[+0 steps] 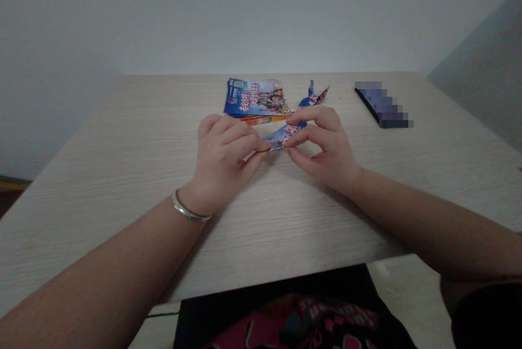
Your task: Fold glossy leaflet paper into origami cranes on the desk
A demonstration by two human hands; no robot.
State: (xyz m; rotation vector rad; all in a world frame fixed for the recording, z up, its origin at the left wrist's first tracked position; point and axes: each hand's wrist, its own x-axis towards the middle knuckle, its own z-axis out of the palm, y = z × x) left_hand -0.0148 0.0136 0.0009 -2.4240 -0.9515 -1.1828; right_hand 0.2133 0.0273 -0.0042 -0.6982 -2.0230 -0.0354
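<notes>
Between my two hands is a small piece of folded printed paper (281, 136), blue with red and white lettering. My left hand (230, 150) pinches its left end between thumb and forefinger; a silver bangle circles that wrist. On the right side, my right hand (322, 145) grips the paper's near edge with thumb and fingertips, its forefinger reaching to the far edge. Just beyond the hands lies a stack of blue printed leaflets (259, 98). A folded paper shape (314, 96) with pointed tips, in the same print, rests to the right of the stack.
An orange printed strip (265, 119) lies along the near side of the stack. Farther right is a dark phone (383, 105), partly pixelated. The pale wooden table (122, 137) meets a wall at its far edge. My lap shows below the near edge.
</notes>
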